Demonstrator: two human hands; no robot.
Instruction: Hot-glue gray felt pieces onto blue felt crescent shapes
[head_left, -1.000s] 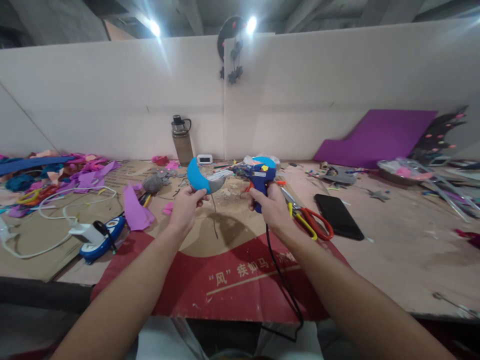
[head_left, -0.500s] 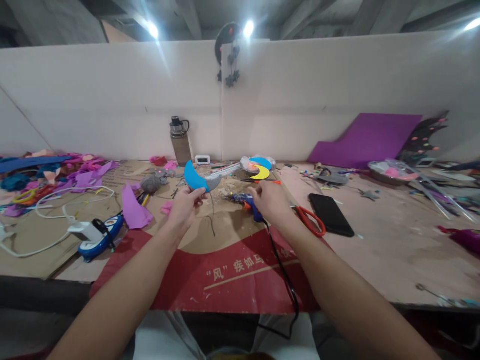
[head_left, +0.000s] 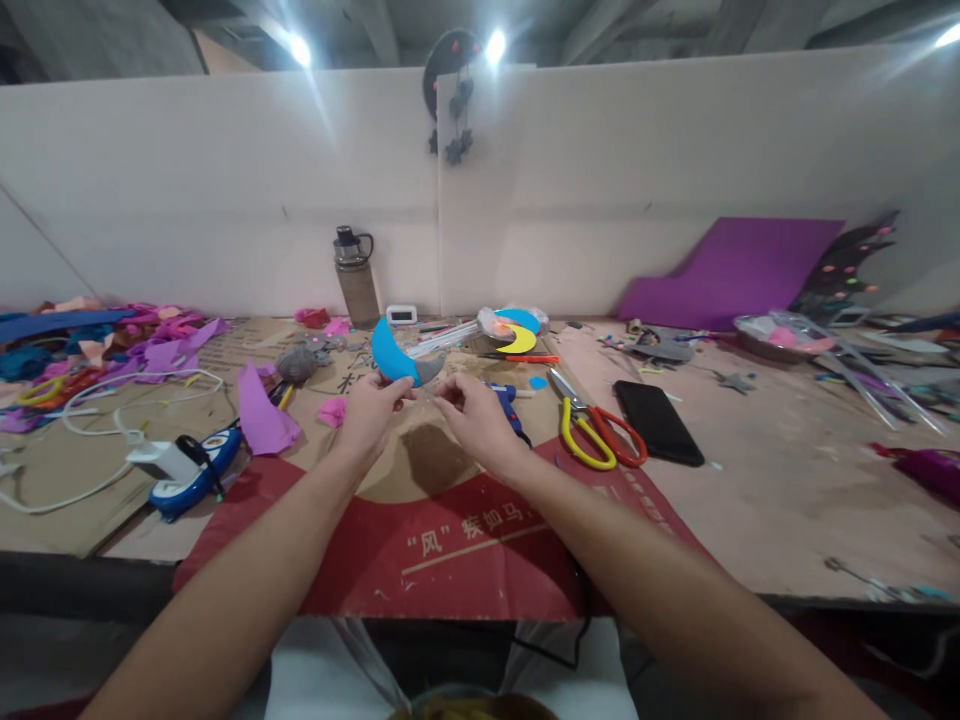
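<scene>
Two arms (head_left: 277,540) extended forward, left fingers (head_left: 396,389) pinching blue-and-grey crescent (head_left: 391,353), right fingers (head_left: 457,392) bunched narrow beside it

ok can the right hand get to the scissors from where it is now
Probably yes: the scissors lie to the right of the right hand, handles toward the person, uncovered. The glue gun lies partly between, but looks low enough to reach over.

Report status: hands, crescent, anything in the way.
Left grip pinching blue-and-grey crescent. Right grip near its grey end, hold unclear. Glue gun beside right grip, partly hidden: possible obstruction.
</scene>
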